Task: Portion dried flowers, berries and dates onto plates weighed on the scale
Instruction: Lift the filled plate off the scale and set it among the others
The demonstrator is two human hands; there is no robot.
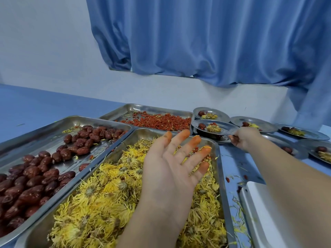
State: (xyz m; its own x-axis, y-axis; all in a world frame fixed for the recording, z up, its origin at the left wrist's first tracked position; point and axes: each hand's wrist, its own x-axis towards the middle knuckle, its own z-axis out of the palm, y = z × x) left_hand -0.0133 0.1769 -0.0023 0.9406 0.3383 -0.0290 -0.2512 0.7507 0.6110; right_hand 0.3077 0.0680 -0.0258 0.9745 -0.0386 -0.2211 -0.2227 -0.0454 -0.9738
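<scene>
Blue table [35, 104], trays [53, 126] of flowers [100, 194], dates [30, 185], berries [161, 121]

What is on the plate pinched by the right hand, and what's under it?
The plate carries one date and a dried flower topped with red berries. A dark object sits beneath, mostly covered.

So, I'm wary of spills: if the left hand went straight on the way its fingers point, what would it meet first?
The left hand would likely meet the berry tray at its right end, just beyond the flower tray. Height is unclear; the plate beside lies close to that line.
</scene>
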